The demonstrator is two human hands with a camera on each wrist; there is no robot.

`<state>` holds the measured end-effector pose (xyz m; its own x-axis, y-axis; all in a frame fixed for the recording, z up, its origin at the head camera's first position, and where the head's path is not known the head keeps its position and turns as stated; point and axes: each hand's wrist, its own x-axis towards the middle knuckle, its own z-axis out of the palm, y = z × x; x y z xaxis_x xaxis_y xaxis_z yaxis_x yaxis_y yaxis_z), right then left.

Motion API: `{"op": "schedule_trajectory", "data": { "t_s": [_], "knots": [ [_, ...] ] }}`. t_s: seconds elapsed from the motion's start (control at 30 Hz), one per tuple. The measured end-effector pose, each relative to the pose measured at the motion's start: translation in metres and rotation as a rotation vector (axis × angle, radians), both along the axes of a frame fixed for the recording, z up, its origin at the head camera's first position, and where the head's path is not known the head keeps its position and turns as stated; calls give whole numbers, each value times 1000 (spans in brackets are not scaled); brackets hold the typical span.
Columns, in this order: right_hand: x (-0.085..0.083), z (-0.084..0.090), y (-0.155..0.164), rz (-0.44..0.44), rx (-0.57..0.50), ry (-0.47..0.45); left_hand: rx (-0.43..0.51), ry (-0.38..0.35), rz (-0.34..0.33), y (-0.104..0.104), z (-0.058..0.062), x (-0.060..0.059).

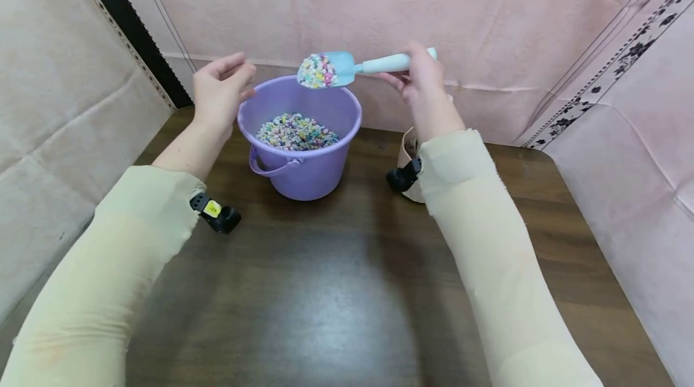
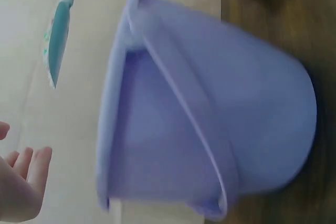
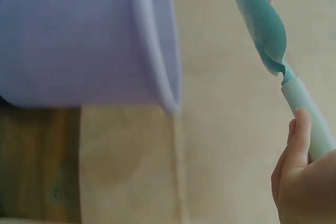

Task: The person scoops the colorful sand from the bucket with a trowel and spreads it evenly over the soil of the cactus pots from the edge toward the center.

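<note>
Between left fingers (image 2: pixel 40 165) and right fingers (image 3: pixel 300 136), loaded scoop (image 1: pixel 343 66) best held level above bucket (image 1: pixel 310 177); handle (image 1: pixel 384 64) gripped by right, left relaxed, empty.

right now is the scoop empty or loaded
Loaded: multicoloured pieces lie in the scoop, which the right hand holds higher than the bucket.

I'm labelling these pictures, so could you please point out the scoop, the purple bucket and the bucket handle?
Scoop (image 1: pixel 344 66), head view: bare part of the blue blade.
Purple bucket (image 1: pixel 313 175), head view: front outer wall, below the rim.
Bucket handle (image 2: pixel 190 95), left wrist view: middle of the strap.
</note>
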<state>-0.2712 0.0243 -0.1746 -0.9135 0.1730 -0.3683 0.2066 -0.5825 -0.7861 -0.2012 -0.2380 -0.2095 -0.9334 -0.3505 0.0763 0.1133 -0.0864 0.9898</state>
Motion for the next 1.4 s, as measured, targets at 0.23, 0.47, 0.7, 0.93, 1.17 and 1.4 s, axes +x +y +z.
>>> {"op": "schedule_trajectory", "data": {
  "t_s": [0.23,0.47,0.7,0.93,1.17,1.4],
  "knots": [
    [-6,19,44,-62,-69,-64,66,29,-210,45,9,6],
    [-3,28,94,-139,-117,-111,-45,-9,-415,94,0,9],
    [4,26,130,-184,-125,-112,-161,-109,-551,139,-27,9],
    [8,22,152,-208,-142,-128,-335,-235,-443,167,-62,3],
    [12,16,170,-260,-157,-151,-361,-339,-412,187,-92,-2],
    [18,9,182,-290,-197,-155,-435,-326,-349,201,-104,-2]
  ]
}}
